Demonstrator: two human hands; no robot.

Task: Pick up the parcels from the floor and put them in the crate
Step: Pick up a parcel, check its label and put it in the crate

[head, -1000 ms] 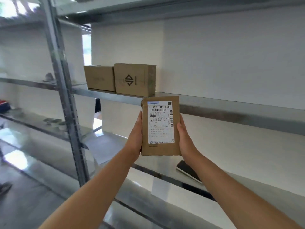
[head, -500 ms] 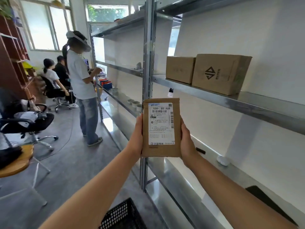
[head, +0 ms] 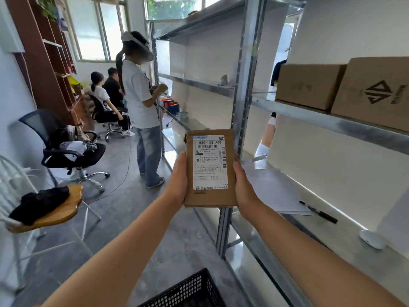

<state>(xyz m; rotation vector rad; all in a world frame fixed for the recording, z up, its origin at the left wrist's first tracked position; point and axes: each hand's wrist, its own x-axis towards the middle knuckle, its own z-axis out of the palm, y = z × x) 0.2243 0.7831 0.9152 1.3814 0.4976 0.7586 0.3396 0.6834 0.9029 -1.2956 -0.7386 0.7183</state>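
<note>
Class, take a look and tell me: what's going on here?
A person holds a brown parcel upright between the left hand and right hand, label facing the camera, beside a metal shelf. A black crate sits below, at the picture's bottom edge. The parcel is not in it yet.

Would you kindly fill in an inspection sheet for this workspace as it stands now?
Surface: grey floor; no parcels seen on it.
Job's things: brown parcel held upright, label toward camera; black crate below.
Clutter: two cardboard boxes on metal shelf; pen on lower shelf.
Grippers: left hand and right hand grip the parcel's sides.
Cables: thin cable trailing to floor.
Surroundings: standing person, two seated people, office chair.
</note>
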